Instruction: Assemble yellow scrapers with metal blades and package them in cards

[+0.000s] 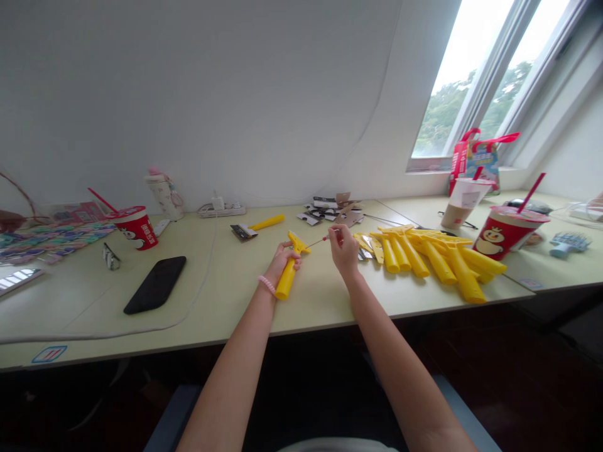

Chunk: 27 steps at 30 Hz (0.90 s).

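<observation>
Clamping a yellow plastic scraper in its grip, the left hand holds the tool tilted above a pale green desk, with the scraper's wide head up and a pink coil bracelet on the wrist. The right hand has its grip pinched closed on a thin pin with a red section, and the pin's tip points toward the scraper's head, very near it. Just right of that hand lies a heap of yellow scrapers. Farther along the desk are a yellow scraper with a dark blade, cardboard scraps, a black smartphone, and two red cups with straws.
</observation>
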Each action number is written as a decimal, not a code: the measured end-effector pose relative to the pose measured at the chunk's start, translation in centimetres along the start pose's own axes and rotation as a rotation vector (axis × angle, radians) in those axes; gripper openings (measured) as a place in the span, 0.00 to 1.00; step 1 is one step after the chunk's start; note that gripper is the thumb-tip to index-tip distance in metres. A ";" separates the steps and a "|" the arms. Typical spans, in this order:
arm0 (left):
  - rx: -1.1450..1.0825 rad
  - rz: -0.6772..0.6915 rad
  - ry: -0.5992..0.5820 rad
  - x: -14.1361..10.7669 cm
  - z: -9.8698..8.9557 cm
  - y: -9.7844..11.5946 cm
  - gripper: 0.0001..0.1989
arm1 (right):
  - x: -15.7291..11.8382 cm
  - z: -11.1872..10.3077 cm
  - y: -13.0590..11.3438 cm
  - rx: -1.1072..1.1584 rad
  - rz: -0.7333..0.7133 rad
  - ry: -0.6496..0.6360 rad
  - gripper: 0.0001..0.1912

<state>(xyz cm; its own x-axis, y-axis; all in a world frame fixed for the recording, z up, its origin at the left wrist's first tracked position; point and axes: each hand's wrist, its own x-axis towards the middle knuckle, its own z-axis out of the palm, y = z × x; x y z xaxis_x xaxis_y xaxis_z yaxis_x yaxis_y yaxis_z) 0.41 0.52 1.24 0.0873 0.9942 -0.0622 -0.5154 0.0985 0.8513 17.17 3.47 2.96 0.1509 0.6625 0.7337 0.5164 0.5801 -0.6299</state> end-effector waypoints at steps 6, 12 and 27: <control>0.008 -0.002 -0.012 0.0 0.0 0.0 0.25 | 0.0 -0.1 0.2 -0.097 0.106 -0.002 0.18; 0.019 0.008 -0.006 0.1 -0.1 0.0 0.26 | 0.2 0.1 0.2 -0.055 0.049 -0.044 0.15; 0.001 0.005 -0.004 -0.1 0.0 0.1 0.26 | 0.2 0.2 0.8 -0.019 0.077 -0.053 0.18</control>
<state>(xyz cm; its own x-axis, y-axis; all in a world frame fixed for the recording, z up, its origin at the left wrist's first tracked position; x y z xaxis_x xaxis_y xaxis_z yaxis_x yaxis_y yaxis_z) 0.35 0.44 1.37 0.0887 0.9945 -0.0560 -0.5146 0.0939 0.8523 17.49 4.12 2.53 0.1461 0.7292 0.6685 0.5213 0.5176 -0.6785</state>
